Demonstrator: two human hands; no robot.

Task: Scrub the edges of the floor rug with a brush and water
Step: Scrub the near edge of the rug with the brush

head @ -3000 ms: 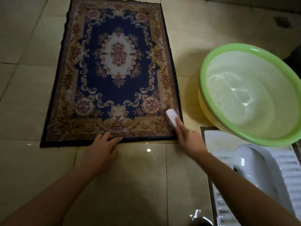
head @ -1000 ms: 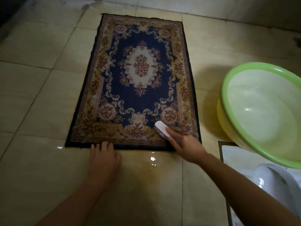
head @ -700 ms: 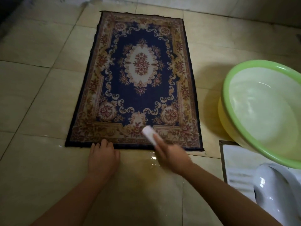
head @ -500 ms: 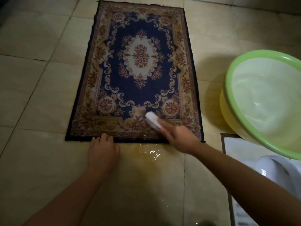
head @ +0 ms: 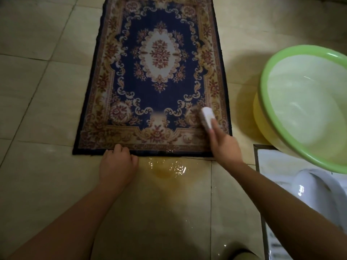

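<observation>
The white plastic brush (head: 206, 119) has been carried from the middle of the near border to the near right corner of the rug (head: 159, 72), so the scrubbing is judged to be working along the near edge toward the right side. The brush is gripped by the right hand (head: 224, 145), its fingers curled round the smooth back. The left hand (head: 117, 166) is kept pressed on the near edge, fingers close together, tips on the dark binding. The woven, flat pile is seen glistening wet near the edge, and a larger brownish puddle (head: 167, 168) is spread on the glossy tiled floor (head: 37, 91) just beside it. A round, green-rimmed basin (head: 262, 87) of water is set right of the rug.
</observation>
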